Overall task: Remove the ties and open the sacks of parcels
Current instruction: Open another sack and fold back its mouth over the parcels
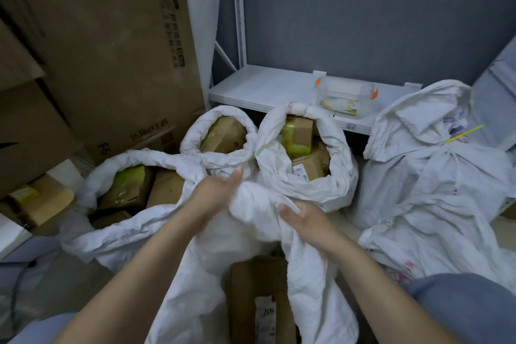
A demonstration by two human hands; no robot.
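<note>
Front and centre, low in view: near sack (245, 226), white, mouth open, rim bunched into a thick roll. Inside it, brown carton (257, 288) with a printed label. On the roll's left side, left hand (216, 193), clamped on the cloth, thumb up along it, fingers hidden behind the fold; slightly blurred. On the roll's right side, right hand (301, 218), fingers curled into the fabric, gripping. Hands near each other, not touching.

Behind, three more white sacks in a row, all untied, rims rolled down: left sack (92, 184), middle sack (192, 134), right-centre sack (343, 176). Brown parcels showing in each, some with yellow-green tape. Neighbours touching.

Far right: tied sack (432, 176), neck cinched by yellow-green tie (460, 135), resting above a slumped sack (418, 237).

Back wall: white shelf (265, 86) carrying clear container (346, 98) with orange clips. Left: large cardboard box (111, 50), marked SF EXPRESS.
</note>
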